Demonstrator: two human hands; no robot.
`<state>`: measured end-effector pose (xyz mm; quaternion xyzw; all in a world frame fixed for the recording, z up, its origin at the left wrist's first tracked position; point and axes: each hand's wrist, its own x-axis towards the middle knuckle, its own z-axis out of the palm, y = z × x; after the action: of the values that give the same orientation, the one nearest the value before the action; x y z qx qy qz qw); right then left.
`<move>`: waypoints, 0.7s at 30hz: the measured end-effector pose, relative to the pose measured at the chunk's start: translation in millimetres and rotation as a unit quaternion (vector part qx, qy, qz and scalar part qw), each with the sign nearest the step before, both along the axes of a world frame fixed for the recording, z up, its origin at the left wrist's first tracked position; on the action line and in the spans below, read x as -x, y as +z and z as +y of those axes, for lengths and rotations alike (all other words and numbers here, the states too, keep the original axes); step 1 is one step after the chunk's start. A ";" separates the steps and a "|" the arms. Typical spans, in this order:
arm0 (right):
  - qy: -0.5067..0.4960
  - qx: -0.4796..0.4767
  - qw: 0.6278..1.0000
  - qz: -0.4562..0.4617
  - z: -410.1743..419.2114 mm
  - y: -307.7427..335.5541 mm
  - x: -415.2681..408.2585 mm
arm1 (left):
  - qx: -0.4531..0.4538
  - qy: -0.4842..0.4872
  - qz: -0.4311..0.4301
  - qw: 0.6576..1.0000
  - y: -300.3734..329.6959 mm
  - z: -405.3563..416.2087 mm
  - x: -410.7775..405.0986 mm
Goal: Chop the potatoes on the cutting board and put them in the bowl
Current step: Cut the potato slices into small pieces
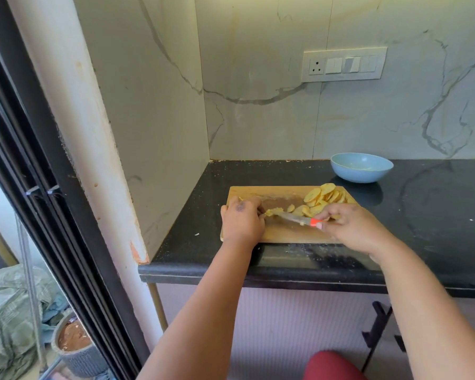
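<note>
Holding knife (pixel 294 218), right hand (pixel 351 226) beside potato slices (pixel 322 200)

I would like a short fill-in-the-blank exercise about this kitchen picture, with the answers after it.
1. The potato slices lie on the wooden ____.
2. The right hand holds a knife with an ____ handle.
3. The bowl behind the cutting board is light ____.
4. The left hand is at the ____ of the knife blade.

Missing words: cutting board; orange; blue; tip
</note>
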<state>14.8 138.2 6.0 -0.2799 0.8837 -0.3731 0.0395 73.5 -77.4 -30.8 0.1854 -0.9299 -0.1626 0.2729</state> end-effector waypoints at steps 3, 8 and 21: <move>-0.019 0.064 0.996 0.056 -13.9 -3.9 8.6 | -0.005 0.019 0.010 1.000 -2.5 -3.0 3.0; 0.010 0.106 0.986 0.130 -45.6 -26.3 11.1 | -0.020 0.031 0.094 0.995 -4.3 -3.1 4.4; 0.036 0.166 0.957 0.237 -50.5 -43.8 15.7 | -0.220 -0.101 0.176 0.954 8.9 14.3 -0.6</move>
<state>-0.9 87.7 -37.8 -0.3945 0.7826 -0.4359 -0.2046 74.1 -63.1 -21.8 0.1148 -0.8222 -0.4201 0.3665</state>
